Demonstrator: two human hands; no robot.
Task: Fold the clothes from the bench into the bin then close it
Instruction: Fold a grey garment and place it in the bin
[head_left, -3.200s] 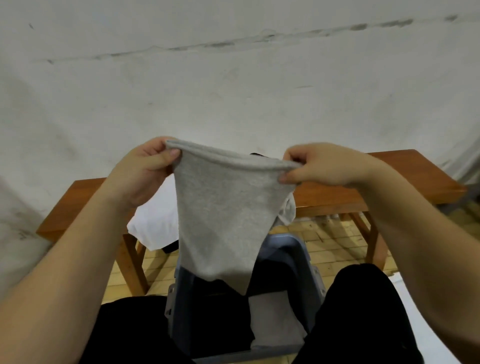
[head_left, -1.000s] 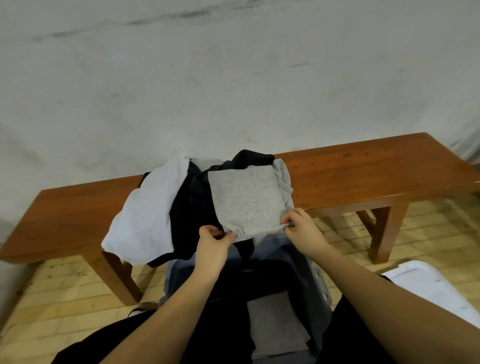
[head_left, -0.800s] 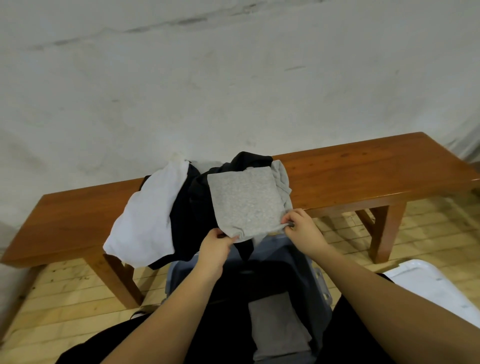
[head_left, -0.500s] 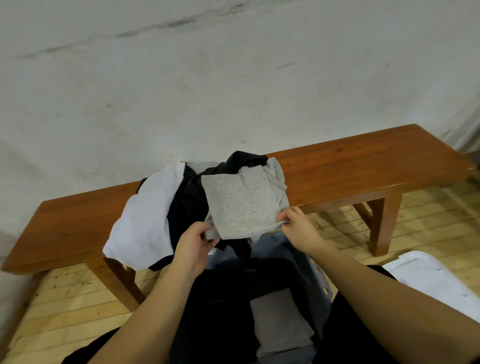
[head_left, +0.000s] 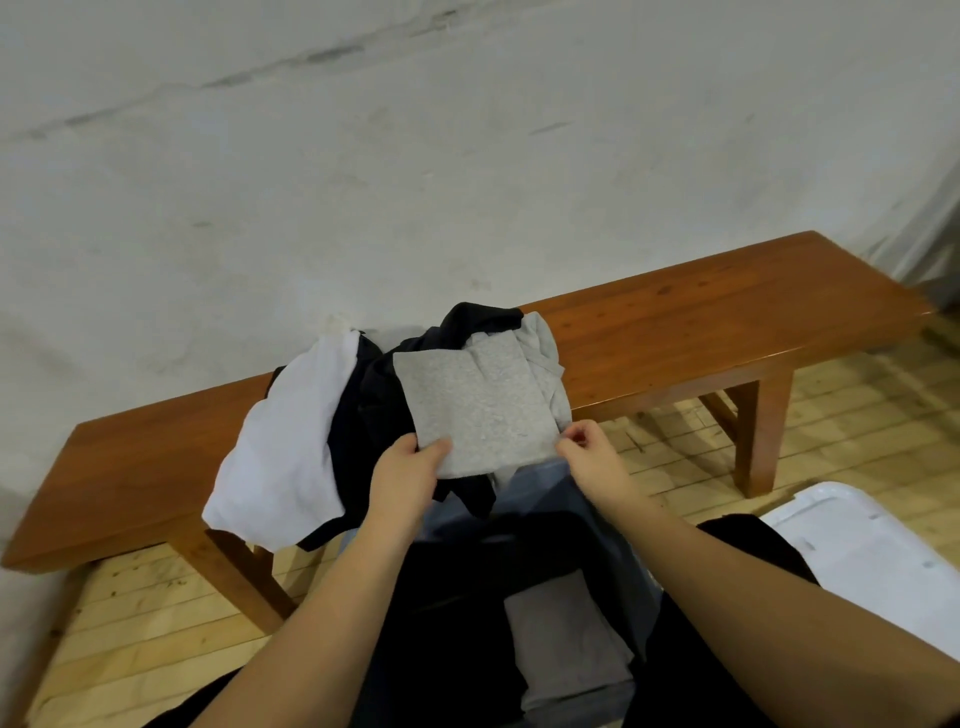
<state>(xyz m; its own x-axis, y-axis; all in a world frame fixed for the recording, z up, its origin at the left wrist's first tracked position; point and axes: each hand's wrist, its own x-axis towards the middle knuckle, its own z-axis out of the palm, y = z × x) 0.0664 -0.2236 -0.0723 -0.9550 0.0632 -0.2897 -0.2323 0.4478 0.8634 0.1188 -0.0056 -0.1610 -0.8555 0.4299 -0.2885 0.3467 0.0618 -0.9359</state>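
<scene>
Now the grey garment (head_left: 475, 410), newly folded narrower atop the bench (head_left: 727, 332) pile, is being pinched by left hand (head_left: 408, 475) and right hand (head_left: 589, 457); binning is being neared.

A white plaster wall (head_left: 467, 171) with a long dark crack stands behind. The floor (head_left: 841, 415) is of pale wooden boards. The light is soft and even.
</scene>
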